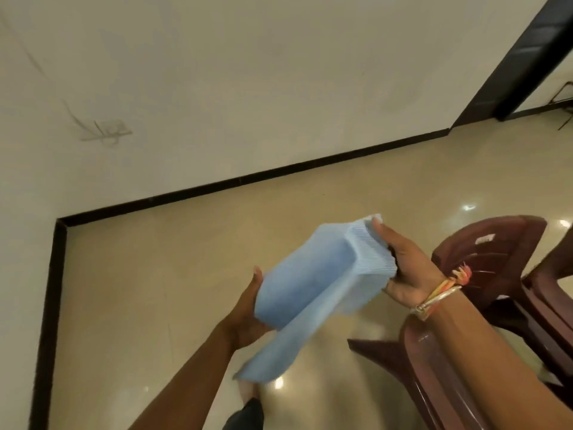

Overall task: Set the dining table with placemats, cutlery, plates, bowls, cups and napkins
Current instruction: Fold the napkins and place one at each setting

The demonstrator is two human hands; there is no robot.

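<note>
A light blue ribbed placemat [307,274] is held in the air between both hands, partly rolled, with a loose flap hanging down toward the floor. My left hand [248,311] holds its lower left end from underneath, thumb up along the edge. My right hand [403,268] grips the upper right end, thumb on top and fingers curled round the roll; a coloured thread band and a bangle sit on that wrist. No dining table, cutlery, plates, bowls, cups or napkins are in view.
Stacked maroon plastic chairs [483,274] stand close at the right, under my right forearm. Glossy beige floor tiles [155,290] stretch ahead to a cream wall [248,88] with a black skirting. A dark door frame [511,63] stands at the far right. My foot shows below.
</note>
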